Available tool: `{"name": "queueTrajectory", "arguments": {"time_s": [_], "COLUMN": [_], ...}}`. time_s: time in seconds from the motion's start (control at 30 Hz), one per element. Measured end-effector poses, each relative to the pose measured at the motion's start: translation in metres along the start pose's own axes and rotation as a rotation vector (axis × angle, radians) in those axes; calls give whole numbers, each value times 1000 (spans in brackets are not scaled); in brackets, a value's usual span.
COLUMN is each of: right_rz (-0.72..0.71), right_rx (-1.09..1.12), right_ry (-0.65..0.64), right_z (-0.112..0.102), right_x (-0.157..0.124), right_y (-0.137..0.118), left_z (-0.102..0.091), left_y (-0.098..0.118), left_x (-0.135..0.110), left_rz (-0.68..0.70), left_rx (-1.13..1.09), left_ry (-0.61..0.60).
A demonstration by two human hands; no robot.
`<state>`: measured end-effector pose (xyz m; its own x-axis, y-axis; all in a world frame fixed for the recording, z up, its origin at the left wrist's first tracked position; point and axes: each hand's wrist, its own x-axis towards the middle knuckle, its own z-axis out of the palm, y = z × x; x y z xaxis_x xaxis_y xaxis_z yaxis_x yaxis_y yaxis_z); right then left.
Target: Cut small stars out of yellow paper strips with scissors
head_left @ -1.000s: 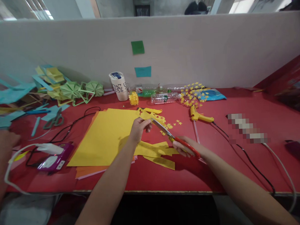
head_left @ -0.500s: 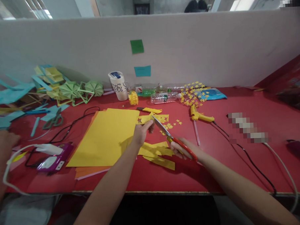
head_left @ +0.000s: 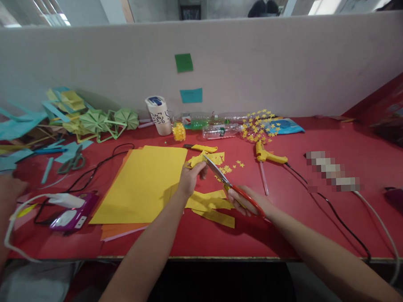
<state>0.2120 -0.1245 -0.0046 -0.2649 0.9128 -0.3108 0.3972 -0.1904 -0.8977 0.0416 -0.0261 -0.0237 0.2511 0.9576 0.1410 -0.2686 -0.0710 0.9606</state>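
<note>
My right hand (head_left: 242, 200) is closed round the red handles of a pair of scissors (head_left: 234, 187), whose blades point up and left toward my other hand. My left hand (head_left: 190, 177) pinches a piece of yellow paper (head_left: 198, 159) at the blade tips. The paper partly hides behind my fingers. Small yellow paper stars (head_left: 226, 169) lie loose just beyond the blades. Yellow paper strips (head_left: 217, 217) rest on the table between my forearms. A stack of yellow sheets (head_left: 139, 185) lies left of my left hand.
A yellow utility knife (head_left: 203, 148) and a yellow glue gun (head_left: 270, 157) with a cord lie farther back. A tumbler (head_left: 159, 116) and clear plastic bottles (head_left: 220, 131) line the partition. At left are a purple power strip (head_left: 75, 214), green scissors (head_left: 72, 162) and another person's arm (head_left: 2, 213).
The yellow paper at my left fingers has shifted and turned slightly. Both hands and the scissors stay almost in the same place.
</note>
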Motion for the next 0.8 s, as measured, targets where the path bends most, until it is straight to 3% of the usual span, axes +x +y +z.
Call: {"name": "queueTrajectory", "arguments": {"time_s": [0.8], "right_rz": [8], "right_rx": [29], "right_ry": [4], "right_z": [-2], "right_x": [2], "right_y": [3], "left_z": [2], "left_y": [3], "left_x": [0], "left_rz": [-27], "left_rx": [-39], "left_ry": [6]}}
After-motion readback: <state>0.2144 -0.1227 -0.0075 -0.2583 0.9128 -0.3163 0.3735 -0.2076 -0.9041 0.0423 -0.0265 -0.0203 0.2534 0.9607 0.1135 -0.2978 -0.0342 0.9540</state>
